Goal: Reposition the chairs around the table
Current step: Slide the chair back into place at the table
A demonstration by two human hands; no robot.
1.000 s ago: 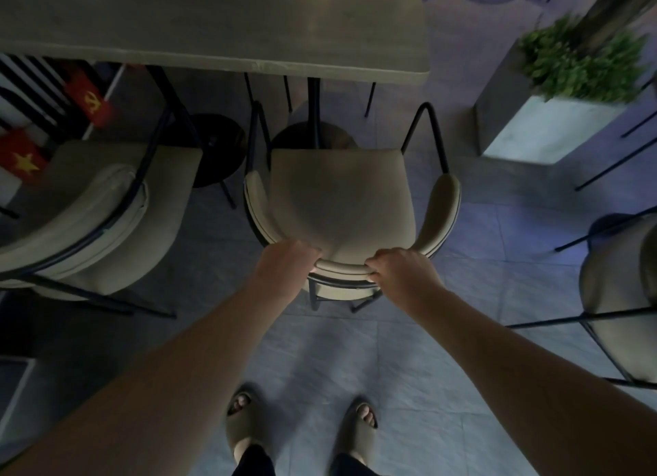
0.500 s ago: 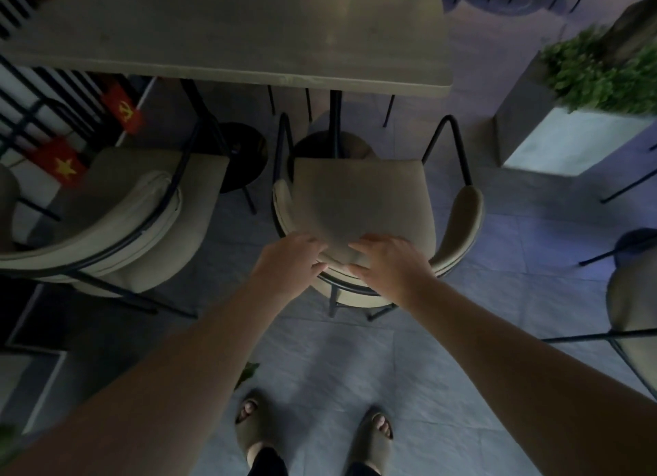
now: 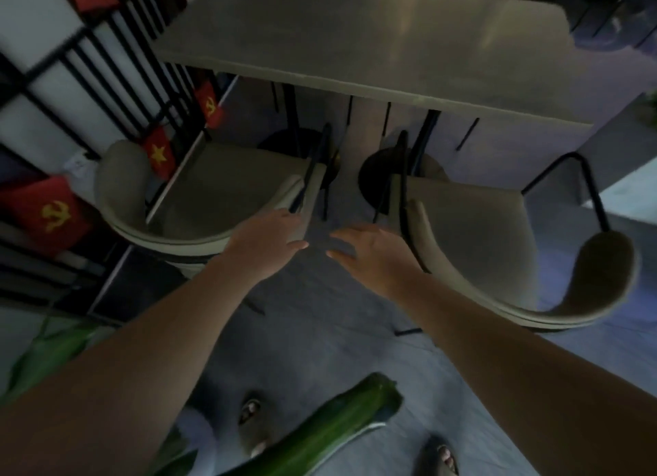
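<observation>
Two beige padded chairs with black metal frames face a grey rectangular table (image 3: 373, 38). The left chair (image 3: 227, 187) stands near the railing, the right chair (image 3: 473, 233) has its seat partly under the table edge. My left hand (image 3: 265, 242) hovers with fingers spread over the left chair's right armrest, and I cannot tell whether it touches it. My right hand (image 3: 369, 253) is open above the floor gap, just left of the right chair's curved backrest. Neither hand holds anything.
A black railing (image 3: 106, 66) with small red flags (image 3: 158, 153) runs along the left. Green plant leaves (image 3: 330, 425) reach in at the bottom and lower left. My sandalled feet (image 3: 252, 422) stand on grey floor tiles. A pale planter corner (image 3: 629, 187) shows at the right edge.
Both hands have let go of the right chair's backrest and moved left over the gap between the chairs. My view has swung left, bringing the left chair nearer the centre.
</observation>
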